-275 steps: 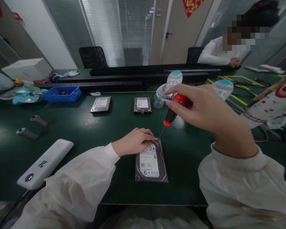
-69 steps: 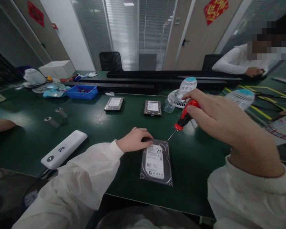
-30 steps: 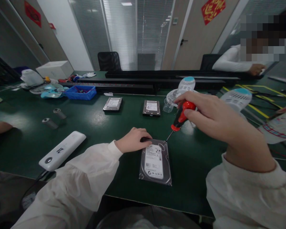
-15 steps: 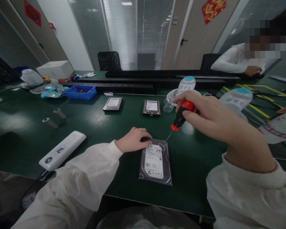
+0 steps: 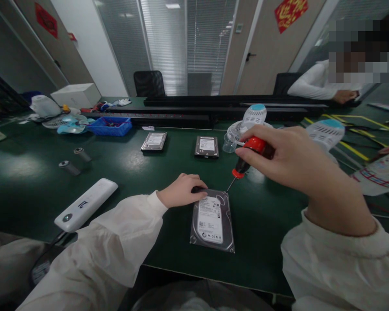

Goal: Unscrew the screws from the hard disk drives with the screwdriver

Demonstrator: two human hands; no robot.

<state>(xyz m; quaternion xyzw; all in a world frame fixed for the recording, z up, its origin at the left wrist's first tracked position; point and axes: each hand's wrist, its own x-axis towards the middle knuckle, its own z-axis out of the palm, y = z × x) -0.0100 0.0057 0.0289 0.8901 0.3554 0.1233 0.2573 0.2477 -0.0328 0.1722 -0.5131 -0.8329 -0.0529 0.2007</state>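
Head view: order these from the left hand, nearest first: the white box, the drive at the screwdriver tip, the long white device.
1. Drive: touched by the left hand.
2. Long white device: off to the left.
3. White box: far back, left.

You sit in an office-like workroom, with a mesh-backed office chair (image 5: 149,84) and blind-covered glass partitions (image 5: 167,52) beyond your green worktable (image 5: 139,172) and hard drives (image 5: 210,222) on it.
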